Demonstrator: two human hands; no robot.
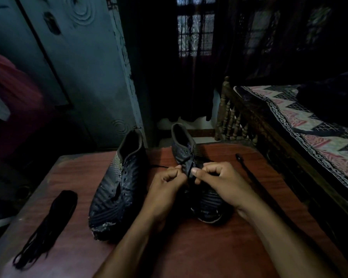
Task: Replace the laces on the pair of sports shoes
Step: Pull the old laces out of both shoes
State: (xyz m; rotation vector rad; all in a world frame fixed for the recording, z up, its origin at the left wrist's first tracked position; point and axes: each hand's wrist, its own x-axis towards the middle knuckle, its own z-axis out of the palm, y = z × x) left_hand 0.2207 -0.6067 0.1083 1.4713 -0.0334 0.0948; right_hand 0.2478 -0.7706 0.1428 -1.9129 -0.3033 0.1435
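Two black sports shoes stand on a reddish-brown table point(199, 247), toes toward me. The left shoe point(119, 183) has bare eyelets and a torn toe. The right shoe point(186, 149) is partly hidden under my hands. My left hand point(165, 185) pinches a thin black lace point(184, 161) that runs across the shoe's eyelets. My right hand point(219, 181) pinches the same lace close beside it, over the middle of the shoe. A loose end of lace point(158, 167) trails left between the shoes.
A bundle of black laces point(48, 223) lies on the table's left side. A long black strap point(249, 173) lies to the right of the shoes. A wooden bed with a patterned cover point(309, 125) stands close on the right; a grey wardrobe point(84, 67) stands behind.
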